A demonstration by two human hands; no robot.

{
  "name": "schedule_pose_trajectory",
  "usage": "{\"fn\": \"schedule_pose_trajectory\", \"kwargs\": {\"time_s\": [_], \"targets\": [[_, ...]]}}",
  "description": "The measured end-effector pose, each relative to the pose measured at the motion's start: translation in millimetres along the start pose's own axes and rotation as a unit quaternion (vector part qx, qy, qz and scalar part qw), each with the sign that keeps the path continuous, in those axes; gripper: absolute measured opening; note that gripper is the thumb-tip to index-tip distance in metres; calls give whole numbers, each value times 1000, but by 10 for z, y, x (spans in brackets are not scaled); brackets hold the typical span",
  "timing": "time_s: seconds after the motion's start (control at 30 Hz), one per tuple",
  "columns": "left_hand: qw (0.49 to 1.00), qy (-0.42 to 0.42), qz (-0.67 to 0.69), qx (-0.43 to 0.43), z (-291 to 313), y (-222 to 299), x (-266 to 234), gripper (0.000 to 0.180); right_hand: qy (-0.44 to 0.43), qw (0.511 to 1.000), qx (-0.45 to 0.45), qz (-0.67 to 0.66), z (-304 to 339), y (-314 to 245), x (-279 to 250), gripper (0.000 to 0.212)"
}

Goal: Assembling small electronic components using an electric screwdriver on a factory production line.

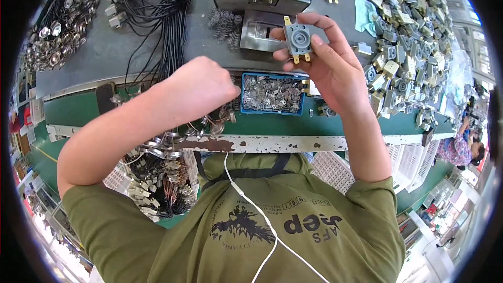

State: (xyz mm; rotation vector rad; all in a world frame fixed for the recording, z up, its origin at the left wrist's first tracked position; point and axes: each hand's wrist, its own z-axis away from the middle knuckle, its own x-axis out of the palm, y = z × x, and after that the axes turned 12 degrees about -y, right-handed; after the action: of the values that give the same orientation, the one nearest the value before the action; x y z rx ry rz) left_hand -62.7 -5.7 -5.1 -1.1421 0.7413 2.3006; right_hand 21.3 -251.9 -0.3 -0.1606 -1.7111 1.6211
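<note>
My right hand [343,71] is raised over the bench, gripping a grey square plastic part [299,40] between thumb and fingers. This part has a ringed round centre, and brass terminals stick out at its top and bottom. My left hand [207,85] is curled into a fist, knuckles up, left of a blue tray [272,112] of small metal pieces. Its fingertips are turned under, so whatever they hold is hidden. Just beyond the fist lies a heap of small springs [225,24]. Behind the grey part sits a steel block [258,35] with a recess.
A steel fixture [298,1] stands at the back. Many similar grey parts [403,23] are piled on the right. Black cables [175,36] and shiny round metal pieces [63,27] lie to the left. The bench's front edge [293,144] has chipped white paint.
</note>
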Motion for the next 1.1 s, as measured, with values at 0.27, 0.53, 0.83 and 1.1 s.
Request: {"fn": "schedule_pose_trajectory", "kwargs": {"time_s": [0.27, 0.53, 0.83, 1.1], "targets": [[995, 12, 99, 0, 85, -86, -105, 14, -12, 917, -14, 397, -82, -240, -48, 47], [962, 158, 218, -46, 254, -219, -376, 17, 25, 641, -107, 760, -306, 51, 6, 26], [940, 252, 227, -47, 349, -488, -315, 21, -5, 626, 30, 779, -223, -218, 214, 37], [912, 292, 271, -98, 504, -492, -531, 19, -66, 618, -28, 783, -278, -209, -116, 44]]}}
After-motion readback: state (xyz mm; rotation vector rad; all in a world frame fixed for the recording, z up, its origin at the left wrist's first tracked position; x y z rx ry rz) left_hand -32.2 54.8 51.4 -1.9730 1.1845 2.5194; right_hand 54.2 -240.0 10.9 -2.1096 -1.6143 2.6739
